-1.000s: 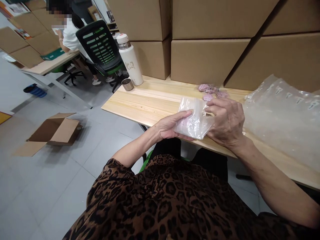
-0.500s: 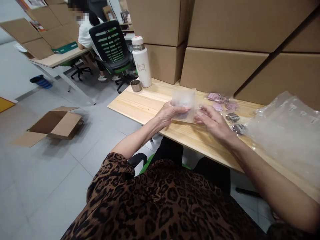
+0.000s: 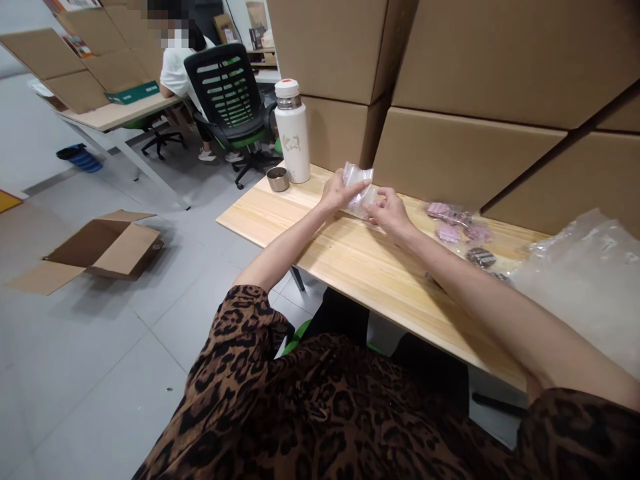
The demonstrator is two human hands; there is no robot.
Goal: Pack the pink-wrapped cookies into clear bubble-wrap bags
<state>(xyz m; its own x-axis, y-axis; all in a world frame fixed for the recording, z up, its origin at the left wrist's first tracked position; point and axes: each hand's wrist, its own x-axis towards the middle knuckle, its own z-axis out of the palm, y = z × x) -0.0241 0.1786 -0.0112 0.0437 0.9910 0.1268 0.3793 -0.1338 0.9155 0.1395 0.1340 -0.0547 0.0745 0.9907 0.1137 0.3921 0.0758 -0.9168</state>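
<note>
A small translucent plastic bag (image 3: 358,175), crumpled and bent over, is held between my two hands above the wooden table (image 3: 380,267). My left hand (image 3: 336,191) grips its left side, thumb laid across the front. The fingers of my right hand (image 3: 389,212) pinch its lower right part. What the bag contains, if anything, I cannot make out. To the right of my right hand lie several pink pieces in clear wrappers (image 3: 447,232) and a dark round wrapped piece (image 3: 481,257). Another dark piece is partly hidden behind my right forearm.
A pile of clear plastic bags (image 3: 580,287) covers the table's right end. Stacked cardboard boxes (image 3: 470,153) line its back. A white bottle (image 3: 293,137) and metal cup (image 3: 278,179) stand at the left end. An open carton (image 3: 95,247) lies on the floor; a person sits beyond.
Both hands have moved left and away from me with the bag. The bag was flat and upright; now it is crumpled and folded over.
</note>
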